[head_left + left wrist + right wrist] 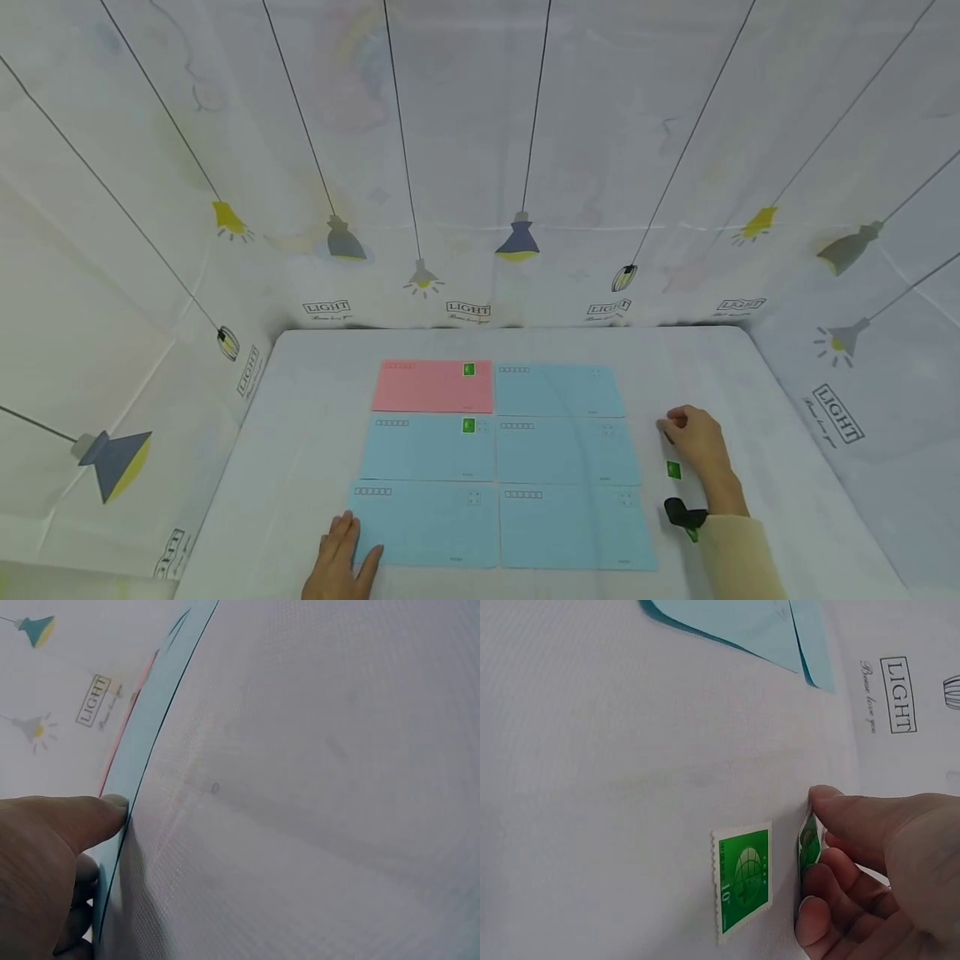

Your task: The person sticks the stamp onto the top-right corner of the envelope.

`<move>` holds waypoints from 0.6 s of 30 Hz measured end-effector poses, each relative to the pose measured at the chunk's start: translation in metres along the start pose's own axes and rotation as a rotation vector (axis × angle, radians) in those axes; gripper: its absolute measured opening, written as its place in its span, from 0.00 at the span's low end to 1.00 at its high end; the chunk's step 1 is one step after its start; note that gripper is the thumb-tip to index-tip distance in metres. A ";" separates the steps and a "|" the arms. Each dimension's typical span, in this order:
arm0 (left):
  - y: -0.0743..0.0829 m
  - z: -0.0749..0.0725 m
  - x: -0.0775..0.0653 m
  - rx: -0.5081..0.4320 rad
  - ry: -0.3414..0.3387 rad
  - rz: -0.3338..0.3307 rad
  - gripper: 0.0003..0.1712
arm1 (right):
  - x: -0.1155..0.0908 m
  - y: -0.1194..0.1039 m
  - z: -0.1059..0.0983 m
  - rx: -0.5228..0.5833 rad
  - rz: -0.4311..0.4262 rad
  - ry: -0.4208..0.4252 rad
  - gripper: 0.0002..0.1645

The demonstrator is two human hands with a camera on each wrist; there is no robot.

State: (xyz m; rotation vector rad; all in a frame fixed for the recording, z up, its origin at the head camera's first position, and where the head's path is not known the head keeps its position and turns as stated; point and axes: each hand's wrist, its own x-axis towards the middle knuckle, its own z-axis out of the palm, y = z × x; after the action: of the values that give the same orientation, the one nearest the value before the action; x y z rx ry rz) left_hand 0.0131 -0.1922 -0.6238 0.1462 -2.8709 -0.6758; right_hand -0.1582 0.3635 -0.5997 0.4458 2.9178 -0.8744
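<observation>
At the right of the table, my right hand [697, 437] pinches a green postage stamp [808, 851] between thumb and fingers, tilted on edge at the table surface. Beside it a second green stamp [745, 881] lies flat, printed with a globe. My left hand [341, 558] rests with fingers extended on the left edge of the lower-left blue envelope [420, 533]. In the left wrist view its thumb [112, 810] touches the envelope's near edge. Green stamps sit on the pink envelope [427, 387] and on the middle-left blue envelope [412, 450].
Three more blue envelopes form the right column, including the top one [555, 392]. Another green stamp [692, 536] lies partly hidden under the black wrist camera [682, 512]. White cloth walls with printed lamps rise behind the white table [315, 375].
</observation>
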 end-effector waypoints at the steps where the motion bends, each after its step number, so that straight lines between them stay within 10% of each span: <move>1: 0.000 0.000 0.000 -0.001 -0.009 0.002 0.36 | 0.000 0.002 0.000 0.000 0.002 -0.004 0.23; 18: -0.003 0.011 -0.004 -0.060 0.195 0.038 0.33 | -0.003 0.000 -0.001 -0.006 0.037 -0.054 0.21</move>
State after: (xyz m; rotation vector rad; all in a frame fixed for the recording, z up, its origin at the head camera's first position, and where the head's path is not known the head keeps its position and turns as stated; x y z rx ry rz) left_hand 0.0154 -0.1900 -0.6358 0.1399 -2.6580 -0.6977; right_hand -0.1552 0.3636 -0.5983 0.4660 2.8529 -0.8594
